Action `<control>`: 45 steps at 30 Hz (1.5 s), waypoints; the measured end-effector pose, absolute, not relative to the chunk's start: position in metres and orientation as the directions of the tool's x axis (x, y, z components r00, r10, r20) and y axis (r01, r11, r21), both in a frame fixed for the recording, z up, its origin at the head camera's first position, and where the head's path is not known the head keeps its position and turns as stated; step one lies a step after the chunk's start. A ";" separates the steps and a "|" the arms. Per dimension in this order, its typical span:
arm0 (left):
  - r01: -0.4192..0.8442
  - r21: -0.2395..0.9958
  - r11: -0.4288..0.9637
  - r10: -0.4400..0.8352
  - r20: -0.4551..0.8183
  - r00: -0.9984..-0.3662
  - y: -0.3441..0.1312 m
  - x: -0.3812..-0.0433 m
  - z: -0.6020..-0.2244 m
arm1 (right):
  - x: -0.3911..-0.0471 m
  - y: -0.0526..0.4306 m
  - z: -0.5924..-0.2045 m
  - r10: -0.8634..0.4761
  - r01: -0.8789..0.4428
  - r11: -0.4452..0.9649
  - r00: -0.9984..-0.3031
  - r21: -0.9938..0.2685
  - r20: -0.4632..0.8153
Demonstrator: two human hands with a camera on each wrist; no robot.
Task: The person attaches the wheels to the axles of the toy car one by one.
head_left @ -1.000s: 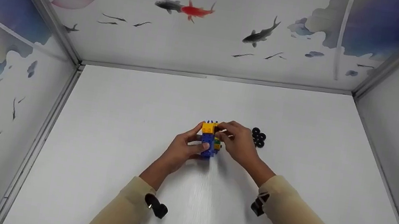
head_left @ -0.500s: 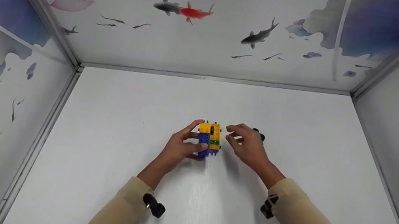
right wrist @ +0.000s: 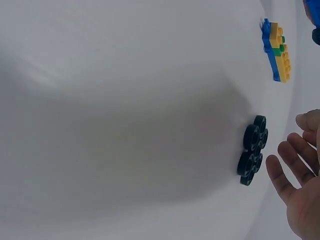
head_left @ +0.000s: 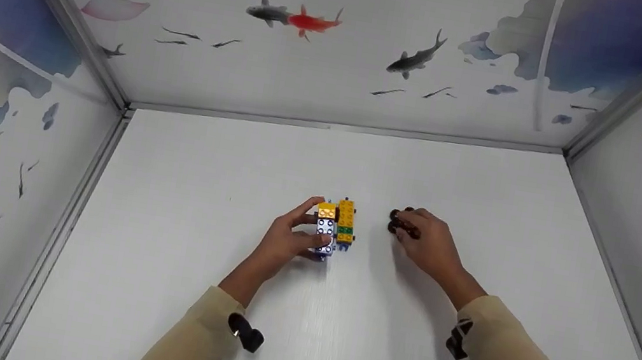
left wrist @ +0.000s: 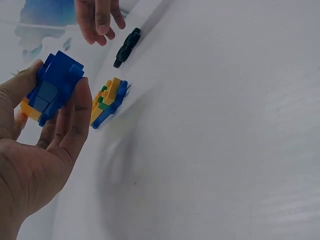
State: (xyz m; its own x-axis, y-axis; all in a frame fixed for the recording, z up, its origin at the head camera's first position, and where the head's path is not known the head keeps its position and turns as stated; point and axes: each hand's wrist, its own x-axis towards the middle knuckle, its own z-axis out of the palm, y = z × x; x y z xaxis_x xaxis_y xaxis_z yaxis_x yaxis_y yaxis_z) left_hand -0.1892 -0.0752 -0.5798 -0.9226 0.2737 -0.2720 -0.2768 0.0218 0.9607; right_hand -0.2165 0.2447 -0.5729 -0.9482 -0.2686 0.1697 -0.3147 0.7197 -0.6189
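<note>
Probably light and stiff, the block assembly looks like moulded hard plastic; its smooth faces may slide a little under dry fingers, and the joints between bricks seem the weak point, more than the bricks themselves. Best hold, by judgement: across the flat blue sides, leaving the studs and yellow end uncovered. Left hand does much the same, pinching it between thumb and fingers, raised above the table, just left of the yellow-and-green strip. Appearance: deep blue body, paired studs catching glare, one paler blue patch, yellow at the end away from the person. The strip itself: yellow bricks, a green band, blue base, small dark stubs at its edges. Right of the strip, apart from it, black wheels lie clustered; likely light and apt to roll, best taken by the rim. Right hand is beside them, farther right of the strip, fingers loosely spread, pinching nothing visible; contact with the wheels cannot be told.
</note>
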 end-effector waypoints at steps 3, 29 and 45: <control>-0.287 0.958 0.025 0.262 -0.283 -0.922 -0.076 -0.189 -0.580 | -0.216 0.253 -0.577 -0.273 -0.310 0.759 -0.950 -0.572 0.153; -0.321 0.947 -0.005 0.245 -0.310 -0.919 -0.078 -0.189 -0.588 | -0.217 0.279 -0.592 -0.260 -0.263 0.878 -0.964 -0.400 0.065; -0.303 0.953 -0.016 0.282 -0.286 -0.916 -0.078 -0.186 -0.586 | -0.216 0.284 -0.598 -0.235 -0.247 0.845 -0.968 -0.474 0.087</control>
State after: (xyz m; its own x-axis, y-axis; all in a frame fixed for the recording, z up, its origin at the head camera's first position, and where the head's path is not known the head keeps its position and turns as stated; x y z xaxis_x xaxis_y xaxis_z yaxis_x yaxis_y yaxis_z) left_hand -0.1856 -0.0778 -0.5857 -0.9157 0.2819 -0.2862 -0.3027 -0.0156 0.9530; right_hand -0.2165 0.2838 -0.5975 -0.9682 -0.2345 0.0874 -0.2475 0.8448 -0.4744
